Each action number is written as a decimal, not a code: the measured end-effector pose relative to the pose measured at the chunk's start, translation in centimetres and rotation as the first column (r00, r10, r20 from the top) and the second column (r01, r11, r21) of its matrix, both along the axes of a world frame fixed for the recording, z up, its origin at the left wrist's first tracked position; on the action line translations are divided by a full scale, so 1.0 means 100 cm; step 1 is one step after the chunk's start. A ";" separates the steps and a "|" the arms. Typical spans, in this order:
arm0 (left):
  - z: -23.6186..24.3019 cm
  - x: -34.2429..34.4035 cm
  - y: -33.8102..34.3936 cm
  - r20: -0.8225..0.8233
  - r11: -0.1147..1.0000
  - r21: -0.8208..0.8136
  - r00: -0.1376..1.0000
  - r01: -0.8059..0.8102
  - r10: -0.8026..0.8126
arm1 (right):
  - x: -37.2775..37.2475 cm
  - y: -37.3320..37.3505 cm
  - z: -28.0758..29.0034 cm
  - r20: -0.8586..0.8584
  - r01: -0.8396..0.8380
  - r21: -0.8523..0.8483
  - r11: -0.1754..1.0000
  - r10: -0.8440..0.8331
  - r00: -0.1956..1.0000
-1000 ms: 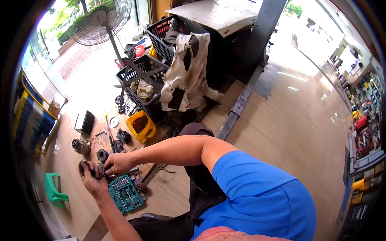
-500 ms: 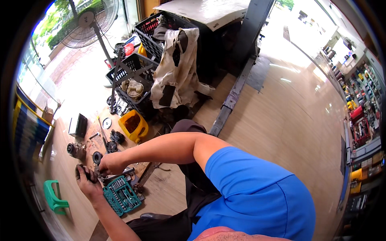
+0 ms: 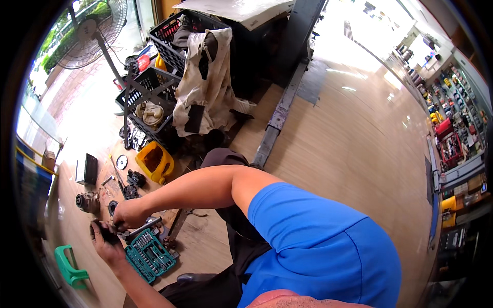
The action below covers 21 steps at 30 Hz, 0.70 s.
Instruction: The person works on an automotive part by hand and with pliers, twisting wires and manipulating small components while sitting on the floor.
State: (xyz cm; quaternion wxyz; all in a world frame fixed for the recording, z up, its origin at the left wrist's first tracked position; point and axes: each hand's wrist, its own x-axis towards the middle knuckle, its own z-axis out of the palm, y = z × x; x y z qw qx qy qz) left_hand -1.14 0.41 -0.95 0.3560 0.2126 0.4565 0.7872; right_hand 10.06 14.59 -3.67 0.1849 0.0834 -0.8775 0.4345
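Observation:
My left hand is curled around a small dark part, its kind too hard to make out; the fingertips look blackened. Close beside it, my right hand reaches down with closed fingers, and what they grip is hidden. A dark ring-shaped part shows just beyond the right hand. Below the right hand lies a metal bar. An open teal socket set case with several sockets rests on the floor, nearer to me.
A grey cylindrical machine part, a black box and a cut-open yellow jug stand around the work board. Black crates with a stained cloth are behind. A green stool sits at left, a steel beam ahead.
The whole scene has shifted slightly left in view as my head moved. Both hands stay close together, with a slightly wider gap between the left fingers and the right hand.

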 end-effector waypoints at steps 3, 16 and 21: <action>0.002 -0.002 -0.001 -0.001 0.999 0.033 1.000 0.027 -0.027 | 0.000 0.002 0.001 0.025 0.023 0.009 1.000 -0.023 0.999; 0.014 0.006 -0.004 -0.179 0.973 -0.221 0.979 0.060 -0.100 | 0.004 0.019 0.023 0.369 -0.007 0.075 0.997 -0.021 0.929; 0.010 0.015 -0.001 -0.445 0.922 -0.386 0.870 0.026 -0.211 | 0.000 0.031 0.017 0.424 0.047 0.091 0.995 -0.081 0.902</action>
